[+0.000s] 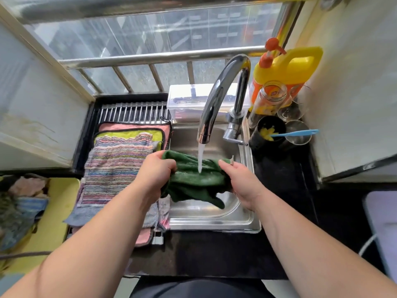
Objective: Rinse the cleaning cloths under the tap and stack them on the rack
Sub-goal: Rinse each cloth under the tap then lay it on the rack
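A narrow black counter (pixel 204 250) runs under a barred window, and set into it is the steel sink (pixel 214 224), which we take as our landmark. In the head view, the only one we have, the chrome tap (pixel 217 93) arches up from behind the sink and drops a white stream of water (pixel 200 158) onto the green cloth (pixel 193 181). The cloth is stretched above the sink with its lower folds hanging toward the bottom. The left hand (pixel 154 171) bunches the cloth's end nearest the rack, fingers curled tight round it. The right hand (pixel 242 183) clamps the opposite end, thumb on top and fingers wrapped beneath. Left of the sink, against its rim, lies the rack (pixel 133 112) of thin steel bars. It carries a flat stack with a striped cloth (pixel 116 168) on top and yellow and pink ones under it. Further left of the sink a yellow tub (pixel 62 201) holds crumpled cloths, which we judge are waiting their turn. Right of the sink stands a yellow detergent jug (pixel 290 67). We think the main risk is carrying the green cloth across unwrung: it looks thick, plush and heavy with water, so it would drip over the counter and soak the stack. Water striking the taut fabric could also splash past the rim. The stack overhangs the rack's near edge, so a careless drop might drag it off.
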